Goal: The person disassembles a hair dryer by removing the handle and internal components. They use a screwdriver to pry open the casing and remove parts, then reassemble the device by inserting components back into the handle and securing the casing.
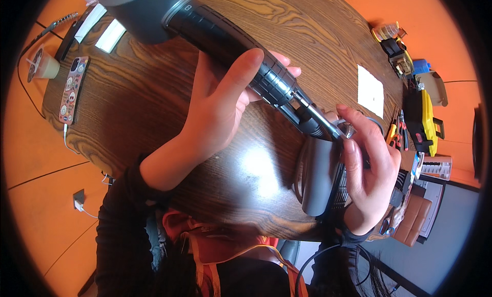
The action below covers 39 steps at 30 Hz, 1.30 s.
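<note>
A dark grey and black hair dryer (220,38), its handle's inner parts exposed, slants across the view from upper left to lower right. My left hand (218,110) is wrapped round the black handle from below, thumb on top. At the handle's lower end, my right hand (371,158) pinches the tip of a slim, shiny dark strip (320,116) between thumb and fingers. Whether that strip is loose or attached I cannot tell. Beneath the right hand, a smooth grey tube (318,181) lies on the wooden table (154,92), beside black ribbed parts partly hidden by the hand.
A phone (73,89) in a stickered case, plugged into a white cable, lies at the left near a cup (45,66). White paper (370,92), red-handled pliers (401,129) and a yellow-black toolbox (428,120) are at the right. A brown case (414,220) sits lower right.
</note>
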### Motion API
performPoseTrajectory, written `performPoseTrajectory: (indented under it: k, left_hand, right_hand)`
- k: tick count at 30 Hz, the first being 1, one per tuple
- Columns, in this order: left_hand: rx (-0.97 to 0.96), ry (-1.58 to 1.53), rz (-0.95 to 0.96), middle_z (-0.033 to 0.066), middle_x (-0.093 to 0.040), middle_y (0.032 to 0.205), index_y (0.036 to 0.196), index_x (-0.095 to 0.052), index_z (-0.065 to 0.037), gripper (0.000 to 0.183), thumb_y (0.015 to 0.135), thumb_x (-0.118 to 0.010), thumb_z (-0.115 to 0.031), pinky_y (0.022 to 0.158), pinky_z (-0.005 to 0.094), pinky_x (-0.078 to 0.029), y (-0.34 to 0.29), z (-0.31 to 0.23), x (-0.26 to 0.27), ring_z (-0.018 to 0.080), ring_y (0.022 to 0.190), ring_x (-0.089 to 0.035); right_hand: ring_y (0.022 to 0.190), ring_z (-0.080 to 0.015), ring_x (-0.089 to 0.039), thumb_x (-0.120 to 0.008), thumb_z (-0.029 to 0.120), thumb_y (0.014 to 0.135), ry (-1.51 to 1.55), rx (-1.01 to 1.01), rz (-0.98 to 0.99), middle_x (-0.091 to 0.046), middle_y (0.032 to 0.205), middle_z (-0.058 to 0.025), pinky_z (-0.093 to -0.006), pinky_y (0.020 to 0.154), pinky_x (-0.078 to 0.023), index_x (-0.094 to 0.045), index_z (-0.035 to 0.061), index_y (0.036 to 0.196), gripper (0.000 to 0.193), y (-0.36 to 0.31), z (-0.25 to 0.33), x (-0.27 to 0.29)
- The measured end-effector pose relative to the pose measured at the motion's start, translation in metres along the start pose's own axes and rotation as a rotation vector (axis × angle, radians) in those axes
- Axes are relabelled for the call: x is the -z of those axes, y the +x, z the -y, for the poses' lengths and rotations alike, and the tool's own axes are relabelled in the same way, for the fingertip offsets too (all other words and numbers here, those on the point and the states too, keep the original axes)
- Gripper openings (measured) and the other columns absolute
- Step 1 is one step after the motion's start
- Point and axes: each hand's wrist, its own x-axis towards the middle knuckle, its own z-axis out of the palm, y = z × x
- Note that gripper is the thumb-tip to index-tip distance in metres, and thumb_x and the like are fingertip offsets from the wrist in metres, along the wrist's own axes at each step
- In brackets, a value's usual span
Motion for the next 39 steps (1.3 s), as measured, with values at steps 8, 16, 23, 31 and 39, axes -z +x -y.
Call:
performPoseTrajectory:
  k: [8,16,23,31,39]
  left_hand:
    - [-0.025,0.098,-0.022,0.0187,-0.057,0.102,0.106,-0.049,0.003,0.032,0.093,-0.038,-0.025,0.088,0.045,-0.045,-0.003,0.001,-0.004,0.0327,0.1,-0.057]
    - [-0.014,-0.003,-0.024,0.0166,-0.057,0.101,0.116,-0.035,-0.005,0.035,0.089,-0.052,-0.019,0.084,0.043,-0.049,-0.001,0.0,-0.002,0.0288,0.098,-0.058]
    - [-0.062,0.102,-0.003,0.0182,-0.058,0.102,0.106,-0.049,0.003,0.033,0.094,-0.037,-0.025,0.088,0.0445,-0.045,-0.002,0.001,-0.003,0.0322,0.099,-0.057]
    - [-0.044,0.016,-0.011,0.0165,-0.058,0.1,0.115,-0.037,-0.003,0.036,0.088,-0.054,-0.02,0.081,0.0423,-0.051,-0.001,0.0,-0.001,0.0294,0.097,-0.059]
    - [-0.053,0.012,-0.002,0.0163,-0.058,0.1,0.114,-0.038,-0.003,0.037,0.087,-0.054,-0.022,0.082,0.0421,-0.05,0.0,0.0,0.001,0.0291,0.098,-0.058]
  right_hand:
    - [0.062,-0.0164,-0.058,-0.068,-0.001,0.069,0.168,0.035,-0.062,-0.061,0.071,-0.0109,-0.0248,0.057,-0.044,-0.066,-0.0028,0.087,0.019,0.007,-0.007,0.0]
    - [0.055,-0.0155,-0.054,-0.066,0.002,0.072,0.066,0.091,-0.092,-0.06,0.07,-0.0104,-0.023,0.052,-0.042,-0.064,-0.0009,0.095,0.023,0.0,0.002,-0.001]
    - [0.053,-0.0141,-0.053,-0.064,-0.001,0.072,-0.005,-0.004,-0.046,-0.06,0.067,-0.0089,-0.022,0.052,-0.042,-0.066,0.002,0.096,0.024,-0.002,0.005,-0.002]
    - [0.055,-0.0144,-0.053,-0.07,0.001,0.067,0.084,-0.054,-0.12,-0.06,0.069,-0.0096,-0.0241,0.053,-0.042,-0.066,0.0006,0.093,0.026,-0.001,0.003,-0.008]
    - [0.057,-0.0148,-0.055,-0.069,0.002,0.07,0.038,0.044,-0.161,-0.059,0.067,-0.0092,-0.024,0.054,-0.043,-0.065,-0.0016,0.085,0.016,0.002,0.002,-0.006]
